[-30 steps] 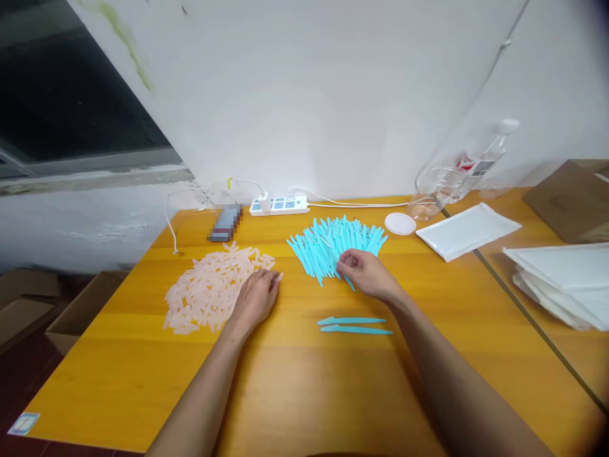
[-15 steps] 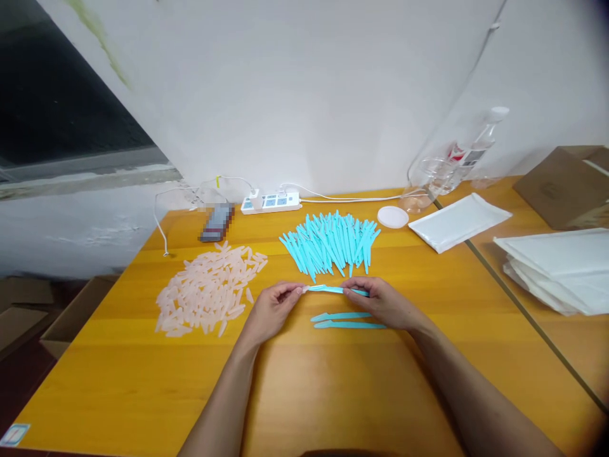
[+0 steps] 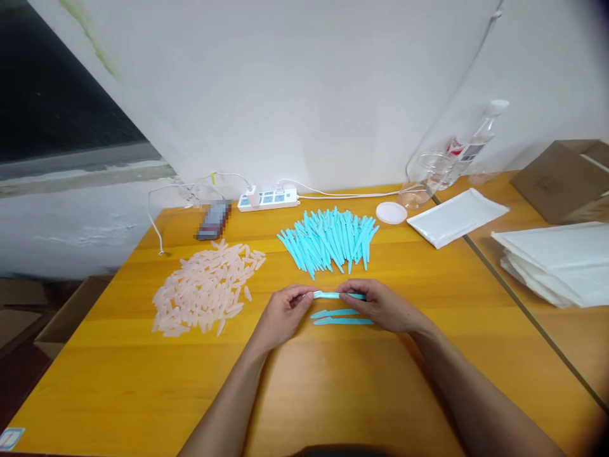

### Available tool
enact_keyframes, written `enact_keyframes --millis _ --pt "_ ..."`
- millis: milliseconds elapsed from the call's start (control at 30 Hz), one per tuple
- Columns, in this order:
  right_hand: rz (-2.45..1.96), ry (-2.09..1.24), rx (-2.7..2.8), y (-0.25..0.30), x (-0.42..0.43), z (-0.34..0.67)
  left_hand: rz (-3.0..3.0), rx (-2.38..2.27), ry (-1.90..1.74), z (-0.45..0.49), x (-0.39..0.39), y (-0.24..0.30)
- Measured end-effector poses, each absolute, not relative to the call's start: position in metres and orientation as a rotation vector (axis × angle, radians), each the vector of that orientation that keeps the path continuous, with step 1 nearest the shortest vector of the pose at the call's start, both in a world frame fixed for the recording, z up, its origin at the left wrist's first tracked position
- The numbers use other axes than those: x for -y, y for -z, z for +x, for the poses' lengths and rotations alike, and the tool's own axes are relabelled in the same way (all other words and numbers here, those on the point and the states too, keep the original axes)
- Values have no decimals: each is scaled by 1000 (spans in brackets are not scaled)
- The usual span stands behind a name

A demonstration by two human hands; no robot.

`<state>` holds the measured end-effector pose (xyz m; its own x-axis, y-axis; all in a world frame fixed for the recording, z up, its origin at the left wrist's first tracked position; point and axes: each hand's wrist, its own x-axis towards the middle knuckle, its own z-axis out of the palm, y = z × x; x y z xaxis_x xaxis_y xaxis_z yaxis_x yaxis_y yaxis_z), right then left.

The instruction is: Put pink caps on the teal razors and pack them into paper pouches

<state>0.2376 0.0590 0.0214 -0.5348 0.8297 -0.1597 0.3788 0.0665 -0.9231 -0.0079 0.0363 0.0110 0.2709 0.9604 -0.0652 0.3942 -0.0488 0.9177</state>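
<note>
Turquoise is bridging both hands: the left grip (image 3: 285,314) is pinching one tip of a stick (image 3: 328,295), and the right grip (image 3: 380,306) is grasping it farther along, toward the other end, probably because two holding points are steadying so slim a thing. What else the left fingers (image 3: 303,304) may be covering, the view is not showing. Just to the near side of the held stick, two more sticks (image 3: 333,313) are lying side by side on the worktop (image 3: 304,393), partly hidden by the right grip; they are pointing the same way, likely for being told apart from the loose ones. Beyond both grips, a turquoise heap (image 3: 333,238) is fanning out, and left of the left grip a pale pink heap (image 3: 204,289) is spreading, each seemingly lying within easy reach. Past the left grip, a power strip (image 3: 267,200) is resting near the wall (image 3: 304,114); past the right grip, a lid (image 3: 391,213) is lying flat; well right, white packets (image 3: 556,254) are sitting stacked, perhaps for being out of the way.
</note>
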Motion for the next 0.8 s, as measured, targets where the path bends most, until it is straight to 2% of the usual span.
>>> enact_keyframes --millis 233,433,567,700,800 --pt "-1274 -1377 2234 -37 -53 264 2158 -1232 -716 7 9 -12" --pt "-1796 -684 2051 -40 -83 258 2400 -1315 -712 15 21 3" --pt "-1921 -384 2090 -37 -113 220 2295 -1453 -828 -2 15 -6" --pt "-1994 -318 2176 -30 -134 192 2176 -1709 -890 -54 0 -16" --pt "-2023 -354 2190 -24 -142 184 2172 -1944 -761 -98 -12 -17"
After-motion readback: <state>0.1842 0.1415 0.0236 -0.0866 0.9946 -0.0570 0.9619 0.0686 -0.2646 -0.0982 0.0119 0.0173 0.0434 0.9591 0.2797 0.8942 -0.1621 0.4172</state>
